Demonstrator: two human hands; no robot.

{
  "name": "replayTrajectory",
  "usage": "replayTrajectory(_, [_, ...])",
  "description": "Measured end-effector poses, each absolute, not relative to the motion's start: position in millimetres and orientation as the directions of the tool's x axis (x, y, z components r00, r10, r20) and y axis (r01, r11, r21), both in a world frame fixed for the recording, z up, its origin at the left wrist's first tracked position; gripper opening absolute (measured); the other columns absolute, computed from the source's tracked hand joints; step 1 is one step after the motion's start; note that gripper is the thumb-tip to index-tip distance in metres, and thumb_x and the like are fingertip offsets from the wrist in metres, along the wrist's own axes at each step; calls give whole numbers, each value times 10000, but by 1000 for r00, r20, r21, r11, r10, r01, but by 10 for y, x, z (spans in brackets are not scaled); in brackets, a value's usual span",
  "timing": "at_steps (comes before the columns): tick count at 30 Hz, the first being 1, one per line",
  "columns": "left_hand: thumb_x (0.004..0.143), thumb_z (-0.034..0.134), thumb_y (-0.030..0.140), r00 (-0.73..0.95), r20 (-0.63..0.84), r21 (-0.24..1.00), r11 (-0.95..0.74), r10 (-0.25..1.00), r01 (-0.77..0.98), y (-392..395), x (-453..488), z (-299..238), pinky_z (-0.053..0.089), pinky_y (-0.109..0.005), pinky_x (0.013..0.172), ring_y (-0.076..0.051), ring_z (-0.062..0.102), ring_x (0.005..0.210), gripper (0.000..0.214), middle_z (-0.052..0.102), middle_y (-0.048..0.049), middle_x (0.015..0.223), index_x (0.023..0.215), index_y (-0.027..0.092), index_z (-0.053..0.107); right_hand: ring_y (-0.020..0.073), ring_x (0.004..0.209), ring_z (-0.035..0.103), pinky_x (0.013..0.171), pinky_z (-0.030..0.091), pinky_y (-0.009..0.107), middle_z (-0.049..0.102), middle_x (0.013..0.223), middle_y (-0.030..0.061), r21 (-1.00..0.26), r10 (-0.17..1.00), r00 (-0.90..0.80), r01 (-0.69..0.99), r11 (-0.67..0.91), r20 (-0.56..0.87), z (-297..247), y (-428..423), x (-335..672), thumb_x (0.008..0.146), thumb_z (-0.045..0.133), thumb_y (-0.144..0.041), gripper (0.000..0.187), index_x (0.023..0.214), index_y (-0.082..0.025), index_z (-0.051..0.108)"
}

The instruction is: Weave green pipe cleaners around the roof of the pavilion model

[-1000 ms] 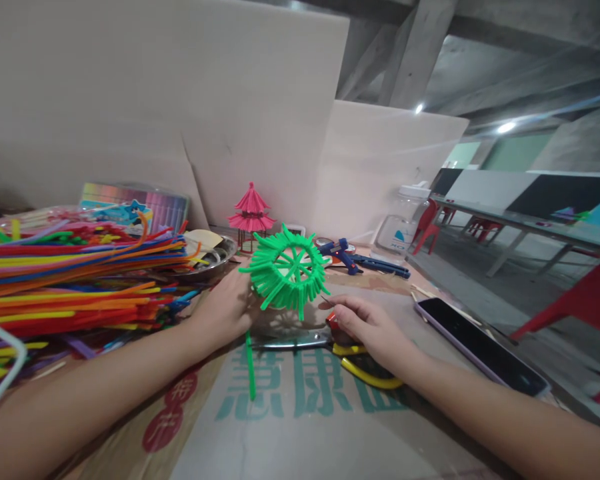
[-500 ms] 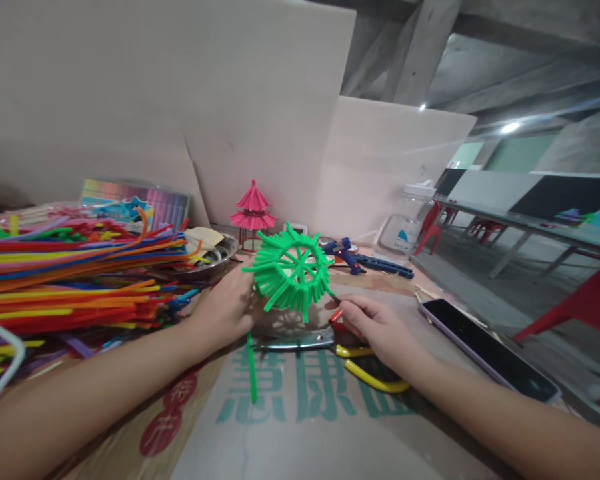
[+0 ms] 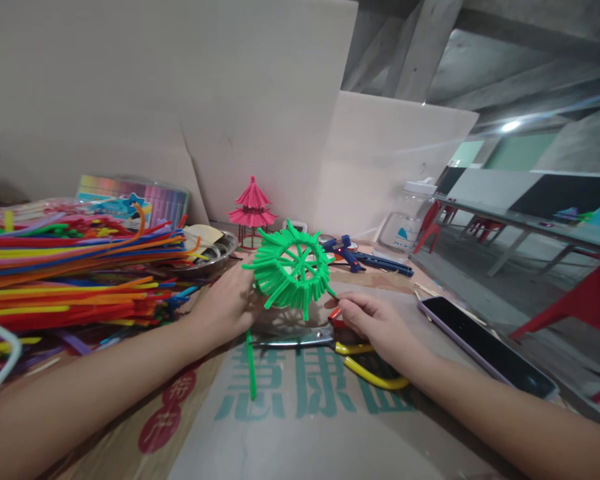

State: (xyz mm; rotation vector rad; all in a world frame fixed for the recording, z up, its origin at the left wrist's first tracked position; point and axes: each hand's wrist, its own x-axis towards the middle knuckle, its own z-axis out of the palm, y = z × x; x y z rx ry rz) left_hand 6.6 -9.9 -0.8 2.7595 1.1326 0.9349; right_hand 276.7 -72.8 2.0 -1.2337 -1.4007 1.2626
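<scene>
A green wheel-shaped piece of pipe cleaners [image 3: 295, 293], with spokes inside and a fringe of short strands around it, is held up in front of me. My left hand [image 3: 233, 300] is closed on its left side, the fingertips partly hidden behind it. A loose green strand [image 3: 251, 367] hangs below that hand. On the other side, my right hand [image 3: 365, 317] pinches a green end at the fringe's lower right. Beneath lie scissors [image 3: 300, 339] with red and yellow handles, near my right hand.
Bundles of coloured pipe cleaners [image 3: 70, 260] fill the left side, by a metal bowl [image 3: 225, 250] and a marker box [image 3: 165, 203]. Behind stand a pink pagoda model [image 3: 253, 203], a blue glue gun [image 3: 347, 252] and a clear bottle [image 3: 403, 223]. A phone [image 3: 485, 347] lies right.
Both hands keep their hold on the green pipe-cleaner piece and have barely moved. The view has shifted very slightly.
</scene>
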Motion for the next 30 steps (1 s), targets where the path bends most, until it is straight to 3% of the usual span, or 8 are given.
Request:
replayTrajectory(5, [889,582,278,588,478,218,-736,653,641,-103,58,7,411,-495,1122,-315,518,1276,193,649,-116,1218,1050,197,650,100,539,481,517,436,246,517,623,-42,-989,992,-127,145,17,-2,41,-732,2759,703,742,-655,504,804,-166,673])
replayTrajectory(11, [889,571,263,589,483,223,-742,648,632,-86,49,-1,436,-489,1096,-306,548,1224,206,666,-111,1145,1062,188,655,99,551,489,536,439,242,549,649,-37,-992,987,-161,124,16,-4,34,-740,2765,714,729,-678,550,892,-159,685])
replayTrajectory(21, [835,619,241,581,521,218,-756,625,618,-64,51,-26,449,-472,1078,-314,536,1255,417,603,-126,1334,1250,205,593,88,505,433,480,390,229,452,584,-62,-987,989,-141,152,60,38,62,-742,2761,732,710,-666,499,775,-175,637])
replayTrajectory(30, [856,588,253,561,501,199,-719,658,665,-78,33,-47,479,-431,1025,-291,595,1134,271,669,-112,1127,1117,190,622,85,515,449,499,415,229,475,602,-61,-990,990,-141,141,27,7,57,-726,2761,715,711,-689,533,803,-167,644])
